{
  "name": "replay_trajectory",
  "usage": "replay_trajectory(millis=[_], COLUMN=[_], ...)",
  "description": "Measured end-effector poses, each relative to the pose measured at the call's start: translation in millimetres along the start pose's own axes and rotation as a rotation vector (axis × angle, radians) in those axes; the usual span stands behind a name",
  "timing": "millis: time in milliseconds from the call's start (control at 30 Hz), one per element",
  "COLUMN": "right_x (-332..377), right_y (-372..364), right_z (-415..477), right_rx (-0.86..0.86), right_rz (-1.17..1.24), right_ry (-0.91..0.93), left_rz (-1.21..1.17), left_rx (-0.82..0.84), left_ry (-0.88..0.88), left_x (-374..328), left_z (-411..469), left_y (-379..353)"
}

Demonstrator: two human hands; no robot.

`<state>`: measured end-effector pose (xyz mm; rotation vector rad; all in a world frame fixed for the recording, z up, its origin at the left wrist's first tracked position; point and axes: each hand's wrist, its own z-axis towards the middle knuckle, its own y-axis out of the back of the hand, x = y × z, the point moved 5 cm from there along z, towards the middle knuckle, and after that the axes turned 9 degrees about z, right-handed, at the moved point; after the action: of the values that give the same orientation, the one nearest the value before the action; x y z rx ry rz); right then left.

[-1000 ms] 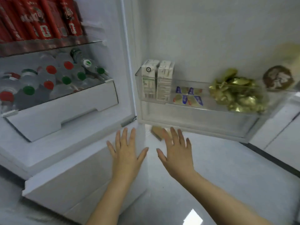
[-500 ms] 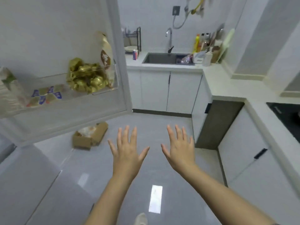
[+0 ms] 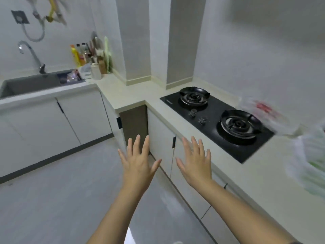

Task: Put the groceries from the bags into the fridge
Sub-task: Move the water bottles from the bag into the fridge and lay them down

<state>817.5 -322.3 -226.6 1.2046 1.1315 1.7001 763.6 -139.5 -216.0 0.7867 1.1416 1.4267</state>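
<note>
Holding left hand [image 3: 139,164] and right hand [image 3: 195,162] out empty, fingers spread, above the floor [image 3: 61,199], well apart from the bags [image 3: 269,118] on the counter [image 3: 255,173] past the hob [image 3: 219,117]; probably risking spilling their contents by snatching thin plastic at one loose edge.

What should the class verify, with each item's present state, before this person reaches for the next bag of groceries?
1. Left hand free: ok, open and empty.
2. Right hand free: ok, open and empty.
3. Red-printed bag located: ok, on the counter beside the hob.
4. Green-printed bag located: ok, on the counter, nearer the person.
5. Bag contents: cannot tell, blurred.
6. Burners off: ok, no flame visible.
</note>
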Motion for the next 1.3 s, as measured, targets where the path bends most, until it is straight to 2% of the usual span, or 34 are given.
replay_trajectory(millis=[433, 867, 1067, 1300], right_x=[-160.2, -288.4, -379.5, -499.5], right_y=[52.5, 113.4, 155.5, 197.1], right_z=[62.6, 50.9, 33.4, 27.5], right_rx=[-0.130, -0.212, -0.273, -0.289], right_rz=[-0.051, -0.167, -0.223, -0.260], right_ry=[-0.414, -0.631, -0.741, -0.821], left_rz=[-0.120, -0.197, -0.180, -0.186], left_rx=[0.025, -0.001, -0.032, -0.030], left_ry=[-0.364, -0.682, -0.846, -0.953], left_x=[-163.4, -327.7, -430.4, -566.4], left_z=[123.6, 176.4, 178.3, 184.5], left_y=[-59.7, -74.8, -75.7, -85.1])
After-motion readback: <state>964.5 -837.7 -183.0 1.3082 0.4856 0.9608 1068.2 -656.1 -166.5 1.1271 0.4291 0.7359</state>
